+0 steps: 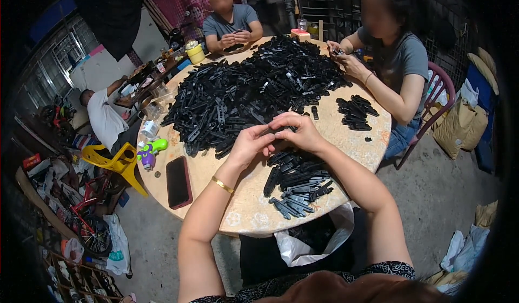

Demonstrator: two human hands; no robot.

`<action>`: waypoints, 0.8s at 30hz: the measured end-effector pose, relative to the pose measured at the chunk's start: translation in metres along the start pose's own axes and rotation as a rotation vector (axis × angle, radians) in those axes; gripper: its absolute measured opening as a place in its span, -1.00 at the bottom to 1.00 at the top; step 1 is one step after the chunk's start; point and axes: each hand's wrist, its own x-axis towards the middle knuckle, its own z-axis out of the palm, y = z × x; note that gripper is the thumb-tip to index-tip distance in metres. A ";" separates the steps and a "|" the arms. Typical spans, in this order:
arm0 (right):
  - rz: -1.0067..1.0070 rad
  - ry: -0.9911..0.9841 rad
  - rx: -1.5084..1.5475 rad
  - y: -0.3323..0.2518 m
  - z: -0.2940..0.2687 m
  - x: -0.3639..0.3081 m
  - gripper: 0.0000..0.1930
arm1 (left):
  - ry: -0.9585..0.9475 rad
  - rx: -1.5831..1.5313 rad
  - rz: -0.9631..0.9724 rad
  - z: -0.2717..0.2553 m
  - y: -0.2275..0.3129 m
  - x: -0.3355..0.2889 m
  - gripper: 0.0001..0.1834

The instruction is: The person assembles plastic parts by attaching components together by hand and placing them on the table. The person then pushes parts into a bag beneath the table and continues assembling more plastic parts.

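Observation:
My left hand and my right hand meet over the round wooden table. Their fingertips are pinched together around a small black plastic piece, mostly hidden by the fingers. Just beyond them rises a large heap of narrow black plastic pieces. Below my right wrist lies a smaller pile of similar long black pieces, near the table's front edge. On my left wrist is a gold bracelet.
A phone and a purple-green toy lie left. A white bag hangs open below the table edge. Two people sit across, handling small pieces; another small pile lies right. A yellow chair stands left.

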 end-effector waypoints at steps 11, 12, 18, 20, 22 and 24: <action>0.103 -0.268 -0.286 -0.024 -0.015 0.000 -0.51 | 0.113 0.752 0.299 0.005 0.001 -0.005 -0.70; 0.102 -0.267 -0.286 -0.027 -0.016 0.000 -0.51 | 0.113 0.753 0.299 0.005 -0.001 -0.004 -0.70; 0.017 -0.246 -0.409 -0.037 -0.018 0.000 -0.63 | 0.153 0.936 0.562 0.008 0.002 -0.006 -0.70; -0.001 -0.236 -0.433 -0.039 -0.017 0.001 -0.65 | 0.169 0.969 0.561 0.010 0.005 -0.008 -0.70; -0.020 -0.220 -0.448 -0.038 -0.016 0.000 -0.66 | 0.182 0.976 0.569 0.010 0.005 -0.009 -0.70; -0.038 -0.204 -0.466 -0.037 -0.016 -0.001 -0.67 | 0.194 0.981 0.579 0.011 0.005 -0.009 -0.71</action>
